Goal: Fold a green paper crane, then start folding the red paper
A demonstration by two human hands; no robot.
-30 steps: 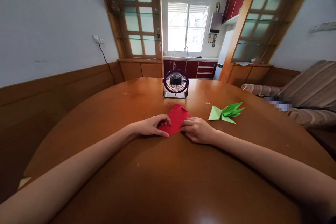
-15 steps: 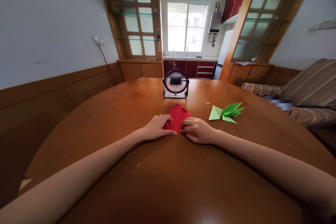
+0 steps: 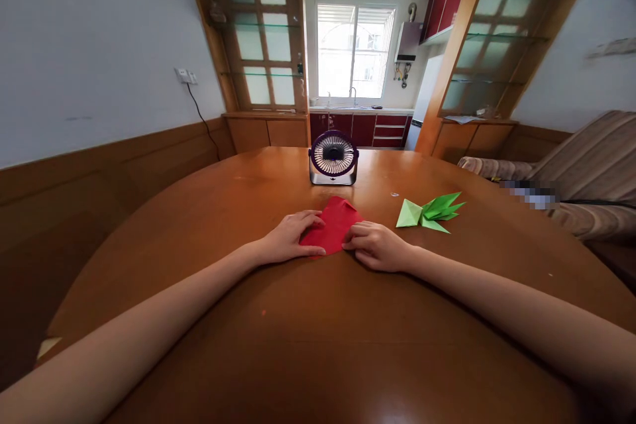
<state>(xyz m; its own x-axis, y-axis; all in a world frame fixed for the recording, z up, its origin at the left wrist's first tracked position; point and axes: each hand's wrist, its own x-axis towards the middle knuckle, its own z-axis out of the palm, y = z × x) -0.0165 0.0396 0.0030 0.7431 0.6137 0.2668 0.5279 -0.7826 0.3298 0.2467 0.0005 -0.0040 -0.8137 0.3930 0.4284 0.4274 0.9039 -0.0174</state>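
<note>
A folded red paper [image 3: 334, 223] lies flat on the round wooden table [image 3: 318, 344] in front of me. My left hand [image 3: 289, 237] rests on its left edge, fingers spread along the fold and thumb pressed at its near corner. My right hand [image 3: 376, 245] pins the paper's right corner with curled fingertips. Both hands press the sheet against the tabletop.
A green folded paper piece [image 3: 428, 213] lies to the right of the red one. A small dark desk fan [image 3: 332, 158] stands behind it. A striped sofa [image 3: 586, 179] is at the right, a kitchen doorway beyond the table.
My left hand slid right over the red paper, then drew back left to its edge with the fingers spread. My right hand stayed in place.
</note>
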